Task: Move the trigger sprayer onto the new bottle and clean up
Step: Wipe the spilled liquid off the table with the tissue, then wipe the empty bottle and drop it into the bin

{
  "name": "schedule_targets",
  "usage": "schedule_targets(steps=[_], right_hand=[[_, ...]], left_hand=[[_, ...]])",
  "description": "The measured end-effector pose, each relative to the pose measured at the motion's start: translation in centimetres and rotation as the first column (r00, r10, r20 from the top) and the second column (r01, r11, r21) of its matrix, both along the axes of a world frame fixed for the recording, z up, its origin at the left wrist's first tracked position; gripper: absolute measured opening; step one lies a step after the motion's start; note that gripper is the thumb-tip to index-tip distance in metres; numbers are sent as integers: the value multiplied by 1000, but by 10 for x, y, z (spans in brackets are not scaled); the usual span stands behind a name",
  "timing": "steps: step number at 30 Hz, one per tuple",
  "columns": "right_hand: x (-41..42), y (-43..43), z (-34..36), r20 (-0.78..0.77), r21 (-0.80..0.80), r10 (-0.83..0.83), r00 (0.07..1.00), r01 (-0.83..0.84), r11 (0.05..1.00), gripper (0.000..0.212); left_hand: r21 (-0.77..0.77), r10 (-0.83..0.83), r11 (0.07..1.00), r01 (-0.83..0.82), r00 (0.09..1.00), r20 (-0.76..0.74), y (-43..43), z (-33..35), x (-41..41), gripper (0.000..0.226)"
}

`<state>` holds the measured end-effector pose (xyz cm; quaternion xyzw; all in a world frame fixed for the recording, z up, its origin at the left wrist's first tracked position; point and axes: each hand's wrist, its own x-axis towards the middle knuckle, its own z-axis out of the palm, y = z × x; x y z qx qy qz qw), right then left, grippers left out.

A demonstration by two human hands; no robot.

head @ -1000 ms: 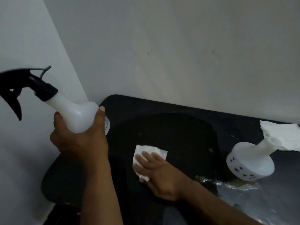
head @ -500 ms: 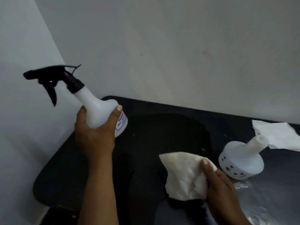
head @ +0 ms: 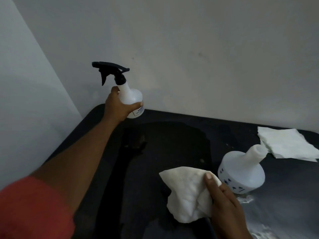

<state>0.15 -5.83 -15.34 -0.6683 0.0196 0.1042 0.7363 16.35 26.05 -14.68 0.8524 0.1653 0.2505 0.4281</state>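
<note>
In the head view, the swap itself looks finished: the black plastic trigger sprayer point(head: 110, 71) sits screwed on the neck of a translucent white round-bodied plastic bottle with a printed label point(head: 132, 100), and the left hand point(head: 119, 107) wraps its fingers and thumb around that bottle's body, holding it tilted in the air above the far left corner of the dark, glossy surface point(head: 172, 140), close to the pale wall. The other translucent white bottle with blue marks near its base point(head: 241, 171) lies on its side at the right, its open neck bare and resting just against a flat white paper towel point(head: 286, 145). The right hand point(head: 226, 204) pinches a crumpled white tissue point(head: 186, 192) between thumb and fingers, lifted just above the surface. Clean-up seems only partly done: a wet sheen point(head: 246, 199) shows beside the lying bottle and toward the near right edge, so wiping there, setting the held bottle down and clearing the papers likely remain. Counted: two bottles, one sprayer, two white paper pieces, two hands.
</note>
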Motion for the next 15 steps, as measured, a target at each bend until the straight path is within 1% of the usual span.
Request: schedule_targets(steps=[4, 8, 10, 12, 13, 15], right_hand=[[4, -5, 3, -43, 18, -18, 999, 19, 1000, 60], [5, -7, 6, -88, 36, -44, 995, 48, 998, 64], [6, -5, 4, -77, 59, -57, 995, 62, 996, 55], [6, -4, 2, -80, 100, -62, 995, 70, 992, 30], [7, -4, 3, -82, 119, -51, 995, 61, 991, 22], [10, -5, 3, -56, 150, -15, 998, 23, 988, 27]], left_hand=[[44, -28, 998, 34, 990, -135, 7, -20, 22, 87], [30, -16, 999, 21, 989, -149, 2, -31, 33, 87], [42, -12, 999, 19, 987, -158, 1, -30, 37, 87], [45, -18, 999, 27, 982, -189, -2, -30, 39, 89], [41, -14, 999, 23, 978, -208, -3, -29, 39, 91], [15, 19, 1000, -16, 965, -261, -7, -28, 37, 97]])
